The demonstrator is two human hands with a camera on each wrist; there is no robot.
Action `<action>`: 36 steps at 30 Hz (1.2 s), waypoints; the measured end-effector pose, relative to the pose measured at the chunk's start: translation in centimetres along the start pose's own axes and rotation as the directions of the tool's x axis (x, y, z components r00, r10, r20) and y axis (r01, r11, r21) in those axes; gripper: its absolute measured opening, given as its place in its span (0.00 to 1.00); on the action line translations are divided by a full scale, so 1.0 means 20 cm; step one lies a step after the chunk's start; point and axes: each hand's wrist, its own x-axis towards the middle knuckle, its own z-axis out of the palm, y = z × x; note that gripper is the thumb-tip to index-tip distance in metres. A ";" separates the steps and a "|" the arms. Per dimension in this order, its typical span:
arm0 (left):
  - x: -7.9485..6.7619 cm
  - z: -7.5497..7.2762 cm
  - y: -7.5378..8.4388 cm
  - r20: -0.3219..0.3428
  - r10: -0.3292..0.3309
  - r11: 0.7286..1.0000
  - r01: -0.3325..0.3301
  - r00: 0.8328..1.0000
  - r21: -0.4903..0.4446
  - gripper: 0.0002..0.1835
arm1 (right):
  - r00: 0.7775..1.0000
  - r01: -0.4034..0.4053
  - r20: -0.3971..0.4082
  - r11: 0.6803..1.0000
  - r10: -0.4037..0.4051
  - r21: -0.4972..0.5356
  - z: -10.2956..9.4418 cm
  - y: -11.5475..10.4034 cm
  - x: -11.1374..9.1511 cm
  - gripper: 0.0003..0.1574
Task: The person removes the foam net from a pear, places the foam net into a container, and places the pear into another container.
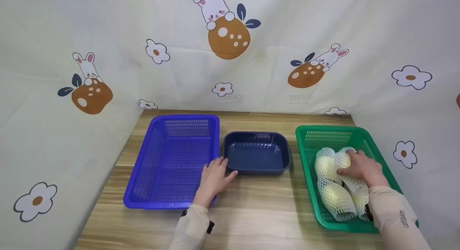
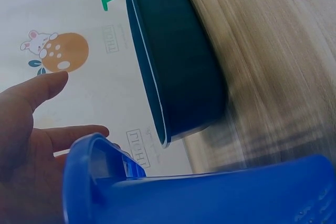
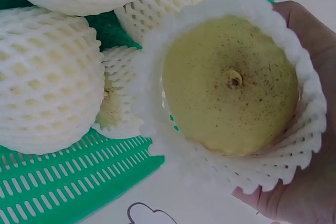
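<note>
My right hand [image 1: 361, 167] grips a pale yellow-green fruit [image 3: 231, 85] with brown specks around its stem end, wrapped in a white foam net. Thumb and fingers curl round it at the green basket [image 1: 309, 192]. Several more net-wrapped fruits [image 1: 336, 198] lie in that basket, beside and in front of the hand. Between the blue basket [image 1: 179, 153] and the dark navy tub [image 1: 257, 171] is my left hand [image 1: 214, 176], fingers relaxed and holding nothing. Its fingertips are right at the tub's left side, and the blue basket's rim hides part of it in the left wrist view.
All three containers stand in a row on a wood-grain table [image 1: 258, 210]. The blue basket and the tub have nothing in them. A pale cloth [image 1: 179, 77] with printed rabbits and flowers hangs behind the table and along both sides.
</note>
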 end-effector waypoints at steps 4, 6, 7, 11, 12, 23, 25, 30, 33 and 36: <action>0.00 0.01 0.00 0.001 -0.006 1.000 0.006 1.000 -0.007 0.32 | 1.000 0.000 -0.004 1.000 0.000 -0.002 -0.01 0.00 0.00 0.56; 0.00 0.01 0.00 -0.004 -0.005 1.000 0.005 1.000 -0.008 0.32 | 1.000 0.002 -0.012 1.000 -0.002 -0.001 -0.01 -0.01 0.00 0.55; 0.00 0.01 0.00 -0.004 -0.005 1.000 0.005 1.000 -0.009 0.32 | 1.000 0.005 -0.016 1.000 -0.005 -0.001 -0.02 -0.01 0.00 0.55; 0.00 0.01 0.00 -0.007 -0.003 1.000 0.003 1.000 -0.004 0.32 | 0.999 0.022 -0.043 1.000 -0.022 -0.001 -0.03 -0.02 -0.01 0.54; 0.00 0.01 0.00 -0.007 -0.003 1.000 0.003 1.000 -0.003 0.32 | 0.998 0.026 -0.051 1.000 -0.026 -0.002 -0.03 -0.03 -0.01 0.54; 0.00 0.00 0.00 0.009 -0.001 1.000 0.001 1.000 0.001 0.32 | 0.995 0.056 -0.086 0.998 -0.058 -0.030 -0.06 -0.09 -0.03 0.51; 0.00 0.00 0.01 0.019 -0.005 1.000 0.005 1.000 -0.002 0.32 | 0.994 0.057 -0.088 0.998 -0.060 -0.030 -0.06 -0.10 -0.03 0.51; 0.00 -0.01 0.01 0.022 -0.008 1.000 0.008 1.000 -0.001 0.33 | 0.993 0.064 -0.100 0.997 -0.067 -0.030 -0.08 -0.12 -0.04 0.52; 0.00 -0.01 0.00 0.018 -0.008 1.000 0.008 1.000 -0.008 0.32 | 0.992 0.070 -0.107 0.997 -0.073 -0.032 -0.09 -0.13 -0.04 0.53; 0.00 0.00 0.00 0.013 -0.003 1.000 0.003 1.000 -0.014 0.32 | 0.990 0.074 -0.114 0.997 -0.077 -0.032 -0.09 -0.15 -0.04 0.53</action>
